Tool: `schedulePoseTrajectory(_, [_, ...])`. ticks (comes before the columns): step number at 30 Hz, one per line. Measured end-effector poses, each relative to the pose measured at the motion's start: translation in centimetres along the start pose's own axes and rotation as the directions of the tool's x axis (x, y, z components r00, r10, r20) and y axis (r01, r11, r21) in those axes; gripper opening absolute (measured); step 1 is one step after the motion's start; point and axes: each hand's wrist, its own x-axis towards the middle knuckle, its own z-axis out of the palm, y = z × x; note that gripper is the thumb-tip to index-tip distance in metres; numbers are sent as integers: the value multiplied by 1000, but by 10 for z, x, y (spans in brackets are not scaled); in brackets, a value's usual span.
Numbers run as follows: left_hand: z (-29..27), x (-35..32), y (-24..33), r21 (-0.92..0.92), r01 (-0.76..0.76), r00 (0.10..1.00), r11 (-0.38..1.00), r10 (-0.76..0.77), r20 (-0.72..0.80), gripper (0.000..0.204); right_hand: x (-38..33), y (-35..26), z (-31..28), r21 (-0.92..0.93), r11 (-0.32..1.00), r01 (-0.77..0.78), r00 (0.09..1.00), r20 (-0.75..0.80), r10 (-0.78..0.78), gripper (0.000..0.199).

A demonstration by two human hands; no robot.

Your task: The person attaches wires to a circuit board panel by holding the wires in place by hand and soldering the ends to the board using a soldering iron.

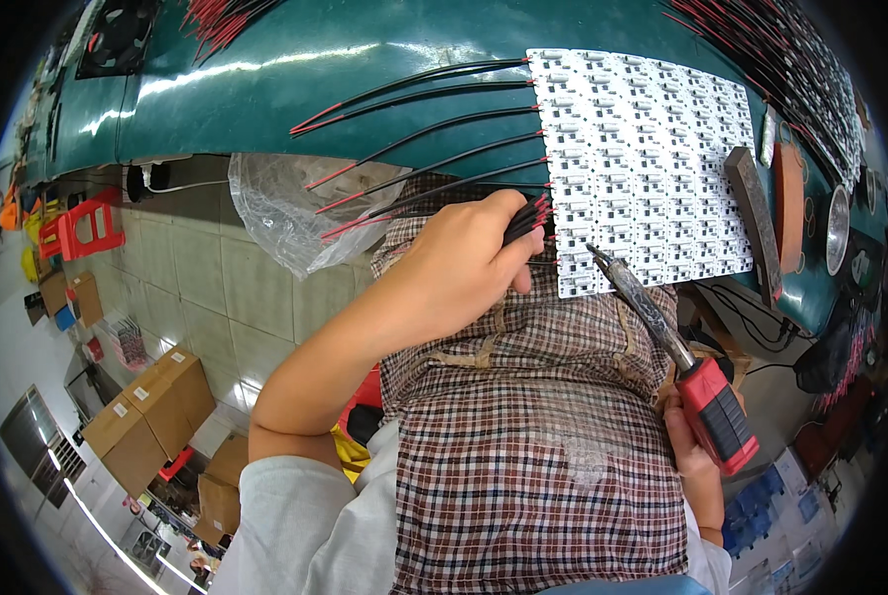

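My left hand (464,260) is closed around a bundle of thin black wires with red tips (529,220), held against the left edge of a white panel of small circuit boards (652,159). Several similar wires (414,139) stick out from that edge across the green table (295,79). My right hand (697,456) grips a soldering iron by its red and black handle (717,412). Its dark metal tip (603,260) rests near the panel's lower left corner. A checked apron covers my lap.
A clear plastic bag (285,208) hangs under the table edge. A dark bar (757,223) and a brown strip (789,188) lie right of the panel. More red-tipped wires (811,59) lie at the upper right. Cardboard boxes (151,412) and a red stool (87,228) stand on the floor.
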Motion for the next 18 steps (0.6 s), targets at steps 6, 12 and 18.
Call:
schedulePoseTrajectory(6, [-8,-10,16,17,82,989,996,-79,-123,25,-15,11,5,74,996,-45,996,-70,50,27])
schedulePoseTrajectory(12, [-27,-33,57,247,-113,775,962,241,-585,18,-22,14,1,72,996,-43,998,-51,46,26])
schedulePoseTrajectory(18, [9,-43,27,130,-55,979,990,79,-186,23,-11,6,3,21,1000,18,999,-27,-18,26])
